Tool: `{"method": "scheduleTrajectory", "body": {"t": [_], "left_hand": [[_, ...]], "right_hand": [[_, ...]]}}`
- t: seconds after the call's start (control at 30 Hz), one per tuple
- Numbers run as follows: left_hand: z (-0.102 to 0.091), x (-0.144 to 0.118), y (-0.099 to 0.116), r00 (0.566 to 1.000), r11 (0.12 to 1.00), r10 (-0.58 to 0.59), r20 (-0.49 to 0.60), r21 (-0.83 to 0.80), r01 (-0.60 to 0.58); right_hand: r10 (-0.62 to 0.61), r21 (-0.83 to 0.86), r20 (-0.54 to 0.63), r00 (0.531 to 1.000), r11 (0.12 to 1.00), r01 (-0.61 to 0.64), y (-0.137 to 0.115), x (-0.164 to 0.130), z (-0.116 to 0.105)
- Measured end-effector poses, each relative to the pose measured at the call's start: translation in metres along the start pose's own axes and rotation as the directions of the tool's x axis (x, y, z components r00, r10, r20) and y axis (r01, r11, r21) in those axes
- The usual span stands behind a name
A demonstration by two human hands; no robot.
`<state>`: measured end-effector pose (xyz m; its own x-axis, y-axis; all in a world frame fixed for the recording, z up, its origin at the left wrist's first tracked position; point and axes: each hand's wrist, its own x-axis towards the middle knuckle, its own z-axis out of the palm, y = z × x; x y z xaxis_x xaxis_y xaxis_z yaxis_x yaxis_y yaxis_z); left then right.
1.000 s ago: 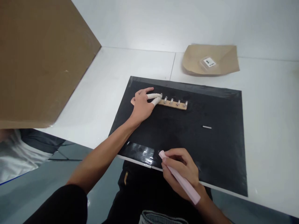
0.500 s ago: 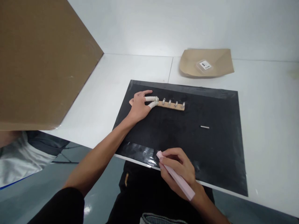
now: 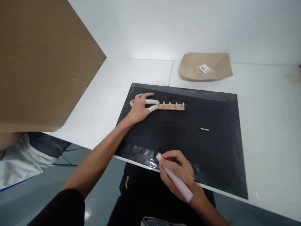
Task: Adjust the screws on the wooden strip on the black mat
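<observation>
My left hand (image 3: pixel 139 110) reaches over the black mat (image 3: pixel 218 157). Its thumb and index finger, both in white coverings, pinch the left end of a thin wooden strip (image 3: pixel 171 107). Several small clear upright pieces with shiny metal bits stand along that strip; whatever lies between my fingertips is hidden. Close to the table's front edge, my right hand (image 3: pixel 180 171) is closed around a pale pink square stick (image 3: pixel 178 183), slanting with one end past my fingertips. Right of the strip, a short thin whitish rod (image 3: pixel 204 129) rests on the mat.
At the back of the white table (image 3: pixel 265 131) lies a brown paper sheet (image 3: pixel 218 64) bearing a small clear case (image 3: pixel 204 69) with a label. A large cardboard panel (image 3: pixel 47 62) rises on the left. Part of another person (image 3: pixel 21 157) shows below it.
The wooden strip has turned slightly, its right end swinging away from me. My left hand still pinches it. My right hand keeps the pink stick in nearly the same place. The view has shifted a little.
</observation>
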<state>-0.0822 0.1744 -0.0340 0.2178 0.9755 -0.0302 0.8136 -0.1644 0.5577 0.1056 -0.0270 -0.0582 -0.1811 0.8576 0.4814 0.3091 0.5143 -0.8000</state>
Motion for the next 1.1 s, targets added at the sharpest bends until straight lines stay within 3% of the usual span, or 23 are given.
{"method": "scheduleTrajectory", "body": {"t": [0.2,0.57,0.83,1.1], "left_hand": [[-0.003,-0.002,-0.001,0.998,1.000,0.026,0.056,0.010,-0.027],[0.005,-0.006,-0.003,0.998,0.998,0.066,-0.010,0.012,-0.066],[-0.012,-0.010,-0.008,0.992,0.995,0.101,0.070,-0.006,-0.101],[-0.022,0.004,0.014,0.943,0.923,0.301,0.141,0.204,-0.325]], "right_hand": [[0.023,0.022,0.007,1.000,0.999,-0.023,-0.001,-0.001,-0.001],[0.028,-0.002,-0.012,1.000,1.000,-0.028,-0.004,0.001,0.000],[0.066,0.017,-0.006,0.998,0.998,-0.066,-0.002,-0.004,0.000],[0.036,0.022,-0.030,0.999,0.999,-0.035,-0.002,0.002,0.002]]}}
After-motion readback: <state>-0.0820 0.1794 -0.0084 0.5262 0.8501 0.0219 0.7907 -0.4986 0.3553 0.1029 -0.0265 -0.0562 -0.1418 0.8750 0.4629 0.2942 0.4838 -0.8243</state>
